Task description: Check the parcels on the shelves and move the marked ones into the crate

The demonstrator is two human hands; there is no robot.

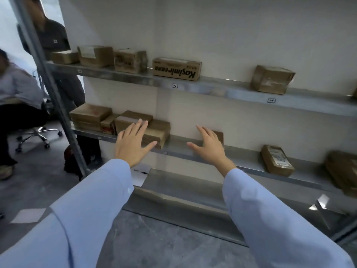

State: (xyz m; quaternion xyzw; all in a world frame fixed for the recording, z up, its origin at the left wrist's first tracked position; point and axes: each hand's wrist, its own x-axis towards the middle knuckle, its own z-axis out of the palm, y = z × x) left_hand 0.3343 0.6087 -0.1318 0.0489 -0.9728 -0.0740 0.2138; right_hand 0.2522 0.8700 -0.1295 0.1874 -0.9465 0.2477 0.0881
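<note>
Holding left hand [133, 145] and right hand [210, 148] out before the middle shelf [241, 158], fingers [135, 128] spread wide and gripping nothing, hovering the left nearest the brown parcel [160, 130] sitting at two o'clock.

You wear a pale blue long-sleeved shirt; it covers both of your arms down to the wrists. Your left sleeve [87, 209] is of smooth, light cloth; a long curved seam [66, 235] runs across it low in the view, and soft folds lie along its length; its left cuff [123, 175] ends in a plain edge, and a small pale button [128, 190] sits just below it. Your right sleeve [270, 219] is of the same blue; it is creased near the right cuff [231, 176], with a shallow dimple in the cloth further down; beyond the cuffs your left hand [133, 146] and right hand [210, 149] are bare, fingers [143, 125] included.
</note>
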